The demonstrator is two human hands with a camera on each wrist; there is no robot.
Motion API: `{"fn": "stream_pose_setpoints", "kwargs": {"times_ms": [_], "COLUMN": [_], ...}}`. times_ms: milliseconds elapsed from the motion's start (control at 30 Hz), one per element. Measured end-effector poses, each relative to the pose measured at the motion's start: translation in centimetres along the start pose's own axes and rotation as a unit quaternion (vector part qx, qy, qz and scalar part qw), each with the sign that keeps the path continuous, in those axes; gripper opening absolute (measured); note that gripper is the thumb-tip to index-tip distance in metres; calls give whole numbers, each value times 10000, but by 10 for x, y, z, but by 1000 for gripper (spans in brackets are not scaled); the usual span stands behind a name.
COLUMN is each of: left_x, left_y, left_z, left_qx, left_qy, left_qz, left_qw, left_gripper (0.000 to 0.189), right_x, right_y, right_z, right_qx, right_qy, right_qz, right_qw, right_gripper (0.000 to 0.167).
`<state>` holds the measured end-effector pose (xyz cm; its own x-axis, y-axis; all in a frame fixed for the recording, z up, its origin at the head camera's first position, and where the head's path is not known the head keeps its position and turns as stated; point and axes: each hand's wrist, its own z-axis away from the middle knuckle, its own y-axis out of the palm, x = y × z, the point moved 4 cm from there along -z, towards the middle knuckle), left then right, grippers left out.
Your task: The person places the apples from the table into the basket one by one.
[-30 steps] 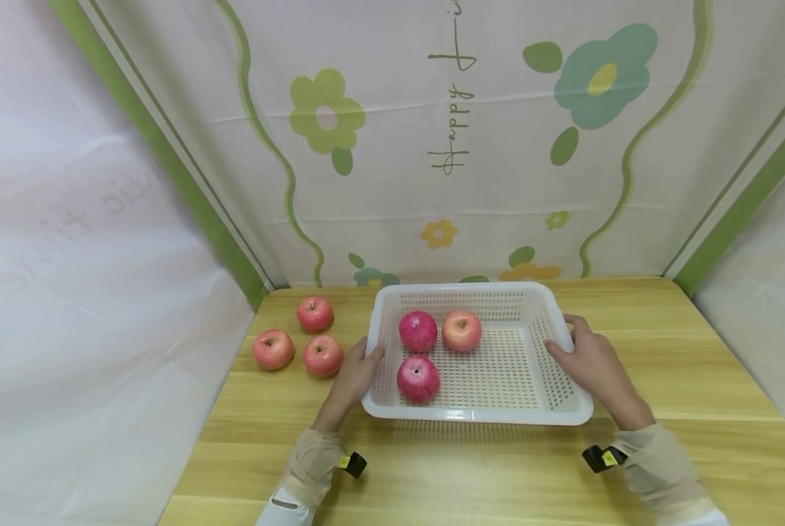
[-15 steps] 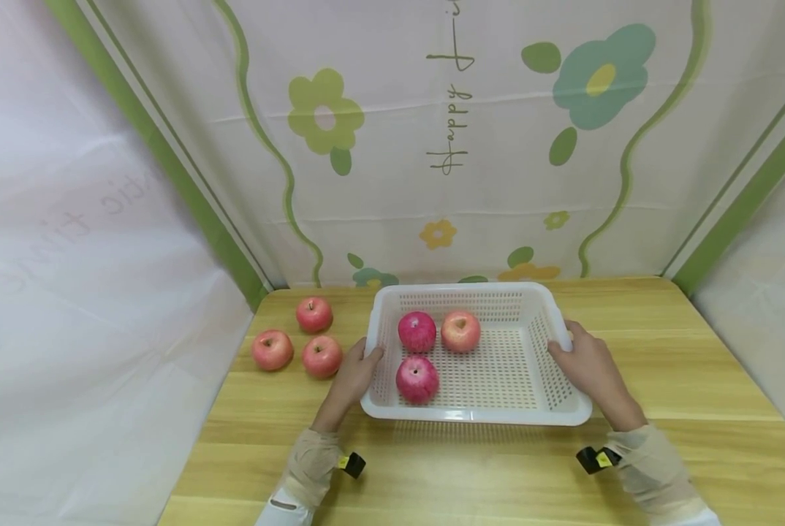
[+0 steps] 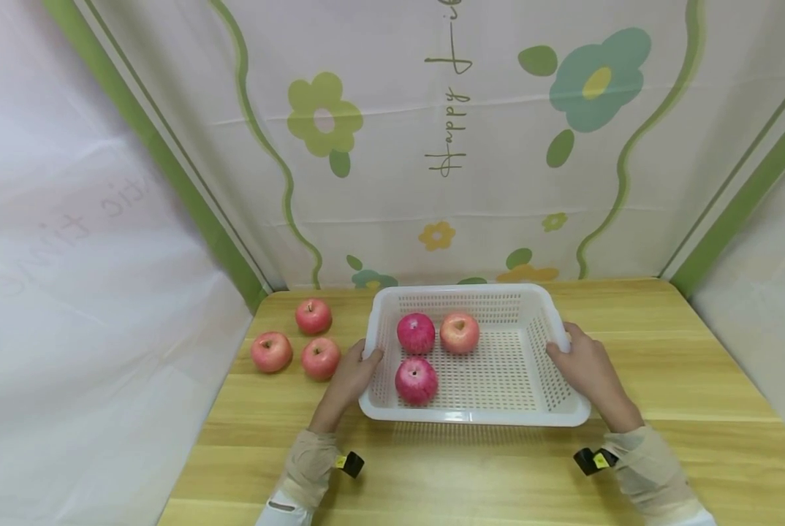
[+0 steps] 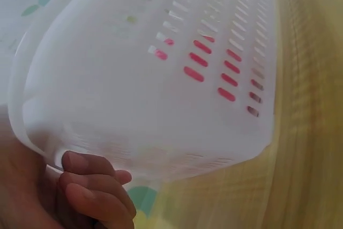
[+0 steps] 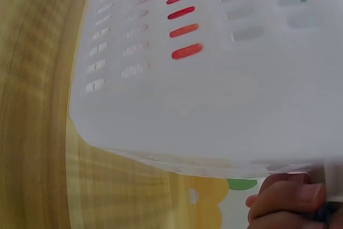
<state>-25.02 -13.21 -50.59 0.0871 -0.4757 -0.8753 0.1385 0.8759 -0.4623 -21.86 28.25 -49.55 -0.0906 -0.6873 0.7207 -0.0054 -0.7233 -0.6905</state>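
A white perforated plastic basket [image 3: 471, 416] is held by both hands at its short ends. My left hand [image 3: 353, 374] grips the left rim, thumb over the top; its fingers [image 4: 99, 189] curl under the rim in the left wrist view. At the opposite end my right hand [image 3: 588, 369] grips the right rim the same way, its fingers [image 5: 281, 199] bent beneath it. Inside the basket lie two dark pink apples, one behind [image 3: 416, 334] and one in front [image 3: 416, 380], plus a paler apple [image 3: 460, 334]. The basket's right part shows its bare slotted floor.
Three red apples lie on the wooden table [image 3: 471, 482] left of the basket: a rear apple [image 3: 313, 316], a left apple [image 3: 271, 352] and one [image 3: 321, 359] close beside my left hand. A printed flower curtain [image 3: 379, 183] stands behind the table's far edge.
My right hand's wrist has shifted slightly left while keeping its hold on the basket rim. The basket and apples stay nearly in place; the whole view drifts a little.
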Motion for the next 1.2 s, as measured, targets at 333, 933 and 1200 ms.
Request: {"fn": "stream_pose_setpoints", "kwargs": {"times_ms": [333, 933, 1200], "left_x": [-10, -27, -23], "left_y": [-11, -87, -104], "left_z": [2, 1, -6], "left_qx": [-88, -545, -359], "left_qy": [25, 909, 1070], "left_qz": [-550, -1803, -2561], "left_qw": [9984, 9779, 9600], "left_gripper": [46, 49, 59], "right_x": [2, 4, 6], "right_y": [0, -2, -3], "right_z": [0, 1, 2], "right_qx": [46, 65, 98], "right_qy": [0, 12, 30], "right_qz": [-5, 51, 50], "right_qw": [10000, 10000, 9999], "right_gripper": [72, 72, 73]}}
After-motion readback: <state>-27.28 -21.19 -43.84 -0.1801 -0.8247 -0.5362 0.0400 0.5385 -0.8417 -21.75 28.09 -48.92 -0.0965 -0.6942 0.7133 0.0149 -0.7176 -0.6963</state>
